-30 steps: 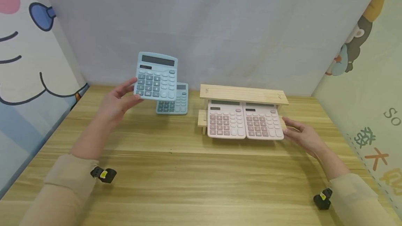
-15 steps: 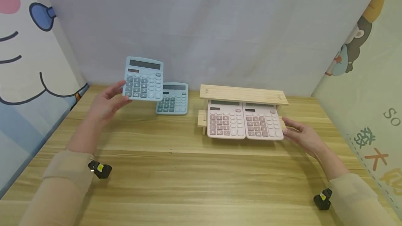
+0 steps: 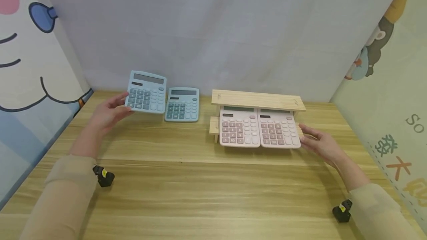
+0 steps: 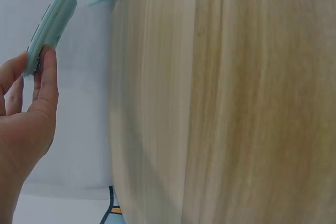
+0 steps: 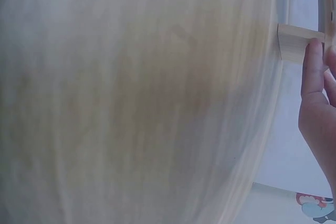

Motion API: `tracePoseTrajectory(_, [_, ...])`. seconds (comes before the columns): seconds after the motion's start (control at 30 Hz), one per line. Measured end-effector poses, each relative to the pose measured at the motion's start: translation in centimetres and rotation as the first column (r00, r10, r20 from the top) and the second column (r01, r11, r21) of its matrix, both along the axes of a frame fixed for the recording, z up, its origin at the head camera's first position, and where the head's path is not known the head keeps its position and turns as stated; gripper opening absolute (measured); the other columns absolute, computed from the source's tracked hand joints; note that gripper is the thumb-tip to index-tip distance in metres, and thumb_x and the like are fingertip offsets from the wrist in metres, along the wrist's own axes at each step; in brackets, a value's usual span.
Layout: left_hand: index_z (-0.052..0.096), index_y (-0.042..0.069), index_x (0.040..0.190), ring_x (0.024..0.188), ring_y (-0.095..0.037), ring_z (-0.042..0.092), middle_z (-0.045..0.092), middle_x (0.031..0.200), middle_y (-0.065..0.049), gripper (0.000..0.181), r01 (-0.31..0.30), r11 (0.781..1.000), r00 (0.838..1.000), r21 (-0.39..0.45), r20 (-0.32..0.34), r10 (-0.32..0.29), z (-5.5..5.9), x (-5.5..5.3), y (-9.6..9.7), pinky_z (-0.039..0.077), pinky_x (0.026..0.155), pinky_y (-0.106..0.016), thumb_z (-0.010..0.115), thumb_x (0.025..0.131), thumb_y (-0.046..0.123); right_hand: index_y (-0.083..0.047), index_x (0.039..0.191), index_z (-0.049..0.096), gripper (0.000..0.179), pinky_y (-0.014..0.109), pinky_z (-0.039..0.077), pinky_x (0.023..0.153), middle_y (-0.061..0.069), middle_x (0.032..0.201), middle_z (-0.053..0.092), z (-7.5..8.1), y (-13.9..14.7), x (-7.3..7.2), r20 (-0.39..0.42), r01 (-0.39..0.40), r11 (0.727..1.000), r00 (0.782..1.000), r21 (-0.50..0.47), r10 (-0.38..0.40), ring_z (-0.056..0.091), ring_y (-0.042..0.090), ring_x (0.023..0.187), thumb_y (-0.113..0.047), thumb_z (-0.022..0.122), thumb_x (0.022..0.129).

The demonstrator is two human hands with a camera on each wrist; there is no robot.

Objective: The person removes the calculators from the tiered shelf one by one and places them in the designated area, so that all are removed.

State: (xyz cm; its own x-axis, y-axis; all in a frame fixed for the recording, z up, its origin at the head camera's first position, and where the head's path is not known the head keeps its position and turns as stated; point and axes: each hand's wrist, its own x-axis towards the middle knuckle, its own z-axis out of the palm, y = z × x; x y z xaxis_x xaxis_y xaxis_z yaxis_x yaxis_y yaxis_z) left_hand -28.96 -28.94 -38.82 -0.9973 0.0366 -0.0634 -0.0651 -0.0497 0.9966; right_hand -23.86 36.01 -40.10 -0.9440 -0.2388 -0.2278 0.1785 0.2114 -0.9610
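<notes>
My left hand (image 3: 106,114) pinches a light blue calculator (image 3: 146,93) by its left edge, thumb on the front and fingers behind. The calculator is raised and tilted, its keys facing me; the left wrist view shows this calculator (image 4: 52,22) edge-on. Just right of it, a second blue calculator (image 3: 182,105) stands at the back of the table. Two pink calculators (image 3: 240,129) lean side by side on a small wooden rack (image 3: 258,100), which covers their tops. My right hand (image 3: 321,145) grips the rack's right end, beside the right pink calculator (image 3: 279,130).
The wood-grain table (image 3: 200,192) reaches back to a pale grey cloth (image 3: 207,36). Cartoon-printed panels stand at the left (image 3: 23,66) and right (image 3: 397,95). A small black camera is strapped on each sleeve.
My left hand has carried the blue calculator left and lowered it, so the second blue calculator is now uncovered. The right hand, the rack and the pink calculators stay put.
</notes>
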Motion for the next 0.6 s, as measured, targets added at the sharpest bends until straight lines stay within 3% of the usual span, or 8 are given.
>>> tracePoseTrajectory(0.27, [0.025, 0.007, 0.149, 0.090, -0.002, 0.061, 0.043, 0.116, -0.004, 0.070, 0.005, 0.999, 1.000, 0.043, 0.031, -0.006, -1.1, -0.8, -0.6, 0.053, 0.084, -0.019, 0.058, 0.089, -0.005, 0.000, 0.149, 0.009, 0.074, 0.019, 0.047, 0.094, 0.026, 0.155, -0.003, 0.0, 0.0, 0.1, -0.008, -0.007, 1.000, 1.000, -0.028, 0.006, 0.057, -0.007, 0.100, -0.014, 0.057, 0.094])
tracePoseTrajectory(0.6, [0.026, 0.008, 0.149, 0.089, -0.001, 0.058, 0.041, 0.117, -0.002, 0.068, -0.010, 0.999, 0.996, -0.032, 0.084, 0.012, -1.7, -1.7, -0.5, 0.052, 0.088, -0.021, 0.057, 0.090, -0.006, -0.001, 0.149, 0.011, 0.075, 0.021, 0.046, 0.096, 0.025, 0.155, -0.003, 0.2, -0.2, 0.2, -0.011, 0.006, 1.000, 1.000, 0.013, -0.006, 0.054, -0.011, 0.099, -0.017, 0.058, 0.094])
